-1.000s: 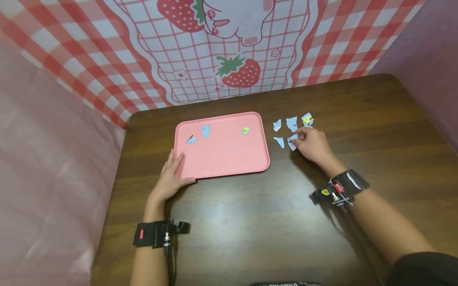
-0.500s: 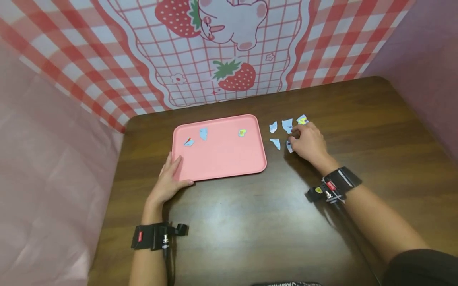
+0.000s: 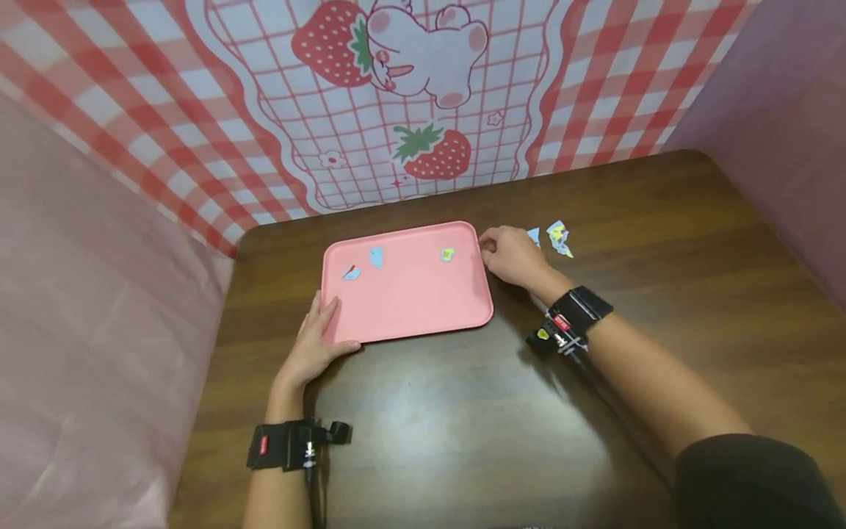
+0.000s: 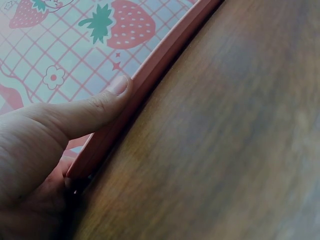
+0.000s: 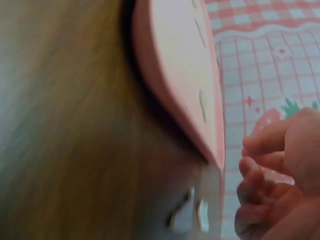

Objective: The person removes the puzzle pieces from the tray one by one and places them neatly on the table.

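My left hand (image 3: 311, 354) holds the near left corner of a pink tray (image 3: 410, 305). In the left wrist view its thumb (image 4: 107, 102) lies along the rim. My right hand (image 3: 517, 257) is at the tray's far right edge, fingers bent, thumb close to the fingertips and no object visible between them. On the tray lie three small paper scraps: one with a red mark (image 3: 352, 273), a blue scrap (image 3: 377, 256) and a yellow-green scrap (image 3: 447, 255). Right of the hand are another blue scrap (image 3: 534, 235) and a yellow patterned scrap (image 3: 559, 238).
The brown wooden table (image 3: 423, 426) extends around the tray. Behind it hangs a strawberry-patterned cloth (image 3: 436, 154). Two loose scraps lie beside the tray in the right wrist view, one of them a pale scrap (image 5: 202, 215). My right hand and forearm cover part of the scrap area.
My right hand has left the scrap it touched on the table and moved left to the tray's edge, covering some scraps. The left hand stays on the tray corner.
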`<state>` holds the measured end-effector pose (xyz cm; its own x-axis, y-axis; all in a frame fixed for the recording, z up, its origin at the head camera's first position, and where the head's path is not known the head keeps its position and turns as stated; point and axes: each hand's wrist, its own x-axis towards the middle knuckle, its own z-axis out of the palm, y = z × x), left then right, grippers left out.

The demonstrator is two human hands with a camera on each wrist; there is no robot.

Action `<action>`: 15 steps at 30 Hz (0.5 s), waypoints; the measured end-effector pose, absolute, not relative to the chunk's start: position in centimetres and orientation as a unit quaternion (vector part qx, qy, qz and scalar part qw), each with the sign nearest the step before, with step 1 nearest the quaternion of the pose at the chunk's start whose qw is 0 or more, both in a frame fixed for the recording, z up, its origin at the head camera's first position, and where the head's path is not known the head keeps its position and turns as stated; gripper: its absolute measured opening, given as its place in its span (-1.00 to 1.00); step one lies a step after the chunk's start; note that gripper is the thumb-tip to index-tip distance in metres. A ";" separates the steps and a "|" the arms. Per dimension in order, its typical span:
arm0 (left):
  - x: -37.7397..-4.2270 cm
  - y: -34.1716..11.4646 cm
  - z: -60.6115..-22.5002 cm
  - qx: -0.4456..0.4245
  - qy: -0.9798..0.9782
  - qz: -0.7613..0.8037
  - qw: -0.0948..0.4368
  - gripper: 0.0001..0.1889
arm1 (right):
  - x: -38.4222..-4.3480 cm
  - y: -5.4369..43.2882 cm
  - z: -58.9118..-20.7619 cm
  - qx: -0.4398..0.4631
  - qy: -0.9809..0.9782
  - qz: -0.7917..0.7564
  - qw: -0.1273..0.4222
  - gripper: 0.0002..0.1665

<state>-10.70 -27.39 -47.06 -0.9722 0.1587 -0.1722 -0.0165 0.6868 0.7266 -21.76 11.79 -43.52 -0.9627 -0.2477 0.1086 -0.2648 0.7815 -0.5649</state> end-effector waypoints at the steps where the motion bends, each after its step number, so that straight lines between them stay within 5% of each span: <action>1: -10.6 -27.4 -47.1 0.039 0.911 0.396 0.111 0.11 | -22.0 11.1 -43.5 0.149 -0.942 0.300 0.006 -0.71; 8: -10.8 -27.3 -47.5 0.052 0.911 0.395 0.101 0.10 | -23.2 7.8 -44.3 0.205 -0.953 0.218 -0.041 -0.61; 15: -10.7 -27.7 -47.0 0.041 0.914 0.392 0.100 0.11 | -24.0 5.5 -44.3 0.256 -0.958 0.128 -0.027 -0.65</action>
